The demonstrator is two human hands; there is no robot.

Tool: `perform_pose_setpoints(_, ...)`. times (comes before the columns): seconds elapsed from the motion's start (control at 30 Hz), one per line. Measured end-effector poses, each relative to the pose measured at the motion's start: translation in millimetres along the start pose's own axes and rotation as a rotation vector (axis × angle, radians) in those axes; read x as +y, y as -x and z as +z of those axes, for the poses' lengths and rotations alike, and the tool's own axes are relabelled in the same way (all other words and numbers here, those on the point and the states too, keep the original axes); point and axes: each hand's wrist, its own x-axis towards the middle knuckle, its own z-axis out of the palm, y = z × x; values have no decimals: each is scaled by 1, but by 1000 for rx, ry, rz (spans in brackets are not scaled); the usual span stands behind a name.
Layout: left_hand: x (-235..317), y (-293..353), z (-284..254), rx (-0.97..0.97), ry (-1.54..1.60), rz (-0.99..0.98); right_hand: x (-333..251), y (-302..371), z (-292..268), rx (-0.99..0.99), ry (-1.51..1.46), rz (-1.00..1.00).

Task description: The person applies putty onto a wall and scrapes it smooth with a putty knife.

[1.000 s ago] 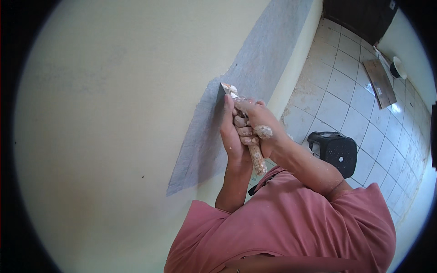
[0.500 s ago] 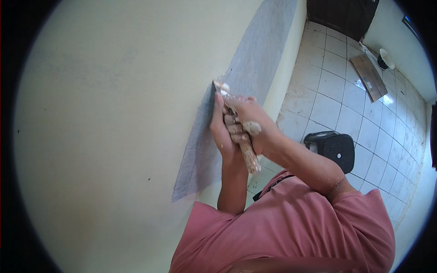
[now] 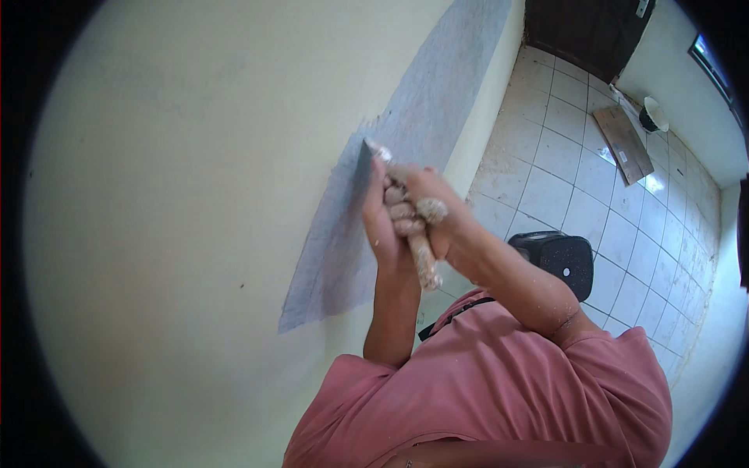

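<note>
My left hand (image 3: pixel 380 226) is closed, its putty-smeared fingers wrapped round the handle of a putty knife (image 3: pixel 425 265) whose end sticks out below. A dark thin blade (image 3: pixel 364 162) shows edge-on by the left thumb, with white wet putty (image 3: pixel 379 150) at its tip. Pressed close beside it, my right hand (image 3: pixel 437 187) is closed too, slightly blurred; a round, putty-caked handle end (image 3: pixel 431 209) pokes out of it. The tool's working end is hidden between the hands. Both hands are in front of a grey patch (image 3: pixel 445 86) on the cream wall (image 3: pixel 195 195); contact with it is unclear.
Behind my right arm stands a black plastic stool (image 3: pixel 558 265) on the white tiled floor (image 3: pixel 542 183). Farther off are a wooden board (image 3: pixel 622 144) and a bucket (image 3: pixel 653 115). A dark door (image 3: pixel 585 31) is at the far end.
The view has shifted slightly, so the stool, board and grey patch appear farther left. Both hands stay together by the patch, gripping as before, with the putty at the blade tip looking slightly different.
</note>
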Motion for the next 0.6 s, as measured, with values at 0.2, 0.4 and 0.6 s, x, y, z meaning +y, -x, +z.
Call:
perform_pose_setpoints(0.2,7,-10,-25,-301,249,-65,-5,-3,4,-4,-41,-92)
perform_pose_setpoints(0.4,8,4,-9,-110,131,0,3,-10,4,-50,-50,-126)
perform_pose_setpoints(0.6,8,-10,-16,-64,48,-41,0,-6,14,58,-29,-91)
